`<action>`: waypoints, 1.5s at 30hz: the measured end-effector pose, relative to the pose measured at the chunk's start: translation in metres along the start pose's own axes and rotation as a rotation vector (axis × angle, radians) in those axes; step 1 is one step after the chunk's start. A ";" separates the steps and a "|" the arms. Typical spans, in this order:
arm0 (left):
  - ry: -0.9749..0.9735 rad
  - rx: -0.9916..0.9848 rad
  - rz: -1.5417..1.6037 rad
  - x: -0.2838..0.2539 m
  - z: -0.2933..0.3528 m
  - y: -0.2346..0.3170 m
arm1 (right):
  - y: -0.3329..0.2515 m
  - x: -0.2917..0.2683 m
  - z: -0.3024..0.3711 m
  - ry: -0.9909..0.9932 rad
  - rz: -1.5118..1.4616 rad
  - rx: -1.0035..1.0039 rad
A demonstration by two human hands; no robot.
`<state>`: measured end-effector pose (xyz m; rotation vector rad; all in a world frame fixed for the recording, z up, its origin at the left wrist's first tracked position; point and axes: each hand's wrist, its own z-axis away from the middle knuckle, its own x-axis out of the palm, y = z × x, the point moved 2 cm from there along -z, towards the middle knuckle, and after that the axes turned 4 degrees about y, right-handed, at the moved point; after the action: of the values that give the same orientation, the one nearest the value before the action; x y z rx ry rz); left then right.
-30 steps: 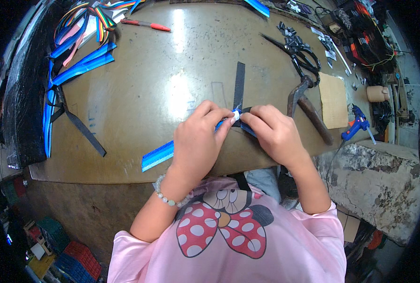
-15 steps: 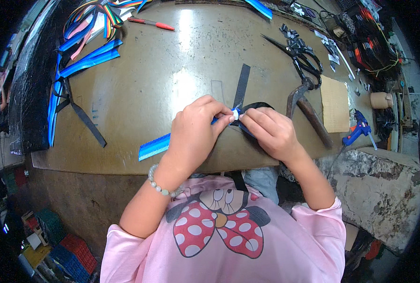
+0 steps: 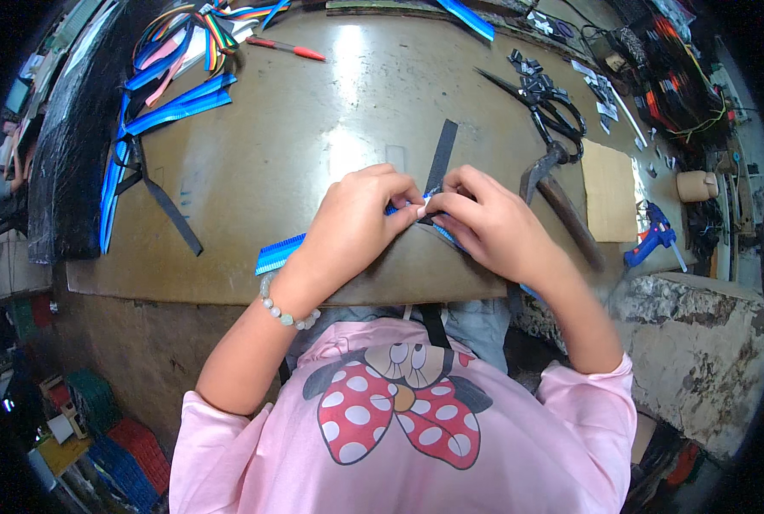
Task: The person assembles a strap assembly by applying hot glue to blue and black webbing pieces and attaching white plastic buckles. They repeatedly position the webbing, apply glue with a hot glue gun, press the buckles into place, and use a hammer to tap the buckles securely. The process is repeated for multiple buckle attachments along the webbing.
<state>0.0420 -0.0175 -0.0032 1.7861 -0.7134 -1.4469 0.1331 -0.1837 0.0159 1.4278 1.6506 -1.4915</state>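
A ribbed blue strap (image 3: 281, 255) runs under my left hand (image 3: 366, 210) near the table's front edge. My left thumb and forefinger are pinched on it, where a dark narrow strap (image 3: 443, 154) meets it and sticks out toward the far side. My right hand (image 3: 497, 224) is closed at the same spot, its thumb and forefinger tips touching those of the left. A small whitish bit shows between the fingertips; what the right fingers grip is mostly hidden. More blue strap comes out below the right hand.
At right lie black scissors (image 3: 540, 103), pliers with rusty handles (image 3: 570, 214), a cardboard piece (image 3: 610, 190) and a blue glue gun (image 3: 653, 233). Blue straps (image 3: 180, 104), a loose black strap (image 3: 169, 212) and a red pen (image 3: 286, 48) lie left and far left. Small black clips (image 3: 526, 63) are scattered beyond the scissors.
My right hand has turned and its fingers have risen over the join. The white piece is now mostly covered, and the black loop by the right hand is no longer visible.
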 end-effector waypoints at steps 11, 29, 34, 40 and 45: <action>0.107 0.062 -0.039 0.005 0.010 -0.005 | -0.001 -0.008 -0.029 -0.295 0.368 -0.339; -0.059 -0.017 -0.007 -0.002 -0.011 -0.005 | -0.033 0.017 0.021 0.362 0.128 0.341; -0.072 0.043 -0.106 -0.003 -0.015 0.003 | -0.014 0.019 0.017 0.212 0.082 0.060; -0.141 0.185 -0.333 0.001 -0.024 0.011 | 0.000 0.025 0.026 0.303 0.001 -0.015; -0.203 0.152 -0.135 -0.005 -0.030 0.006 | -0.001 0.027 0.028 0.340 0.079 -0.036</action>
<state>0.0706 -0.0117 0.0079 1.8485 -0.8387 -1.7227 0.1156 -0.1999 -0.0151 1.7808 1.7801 -1.2195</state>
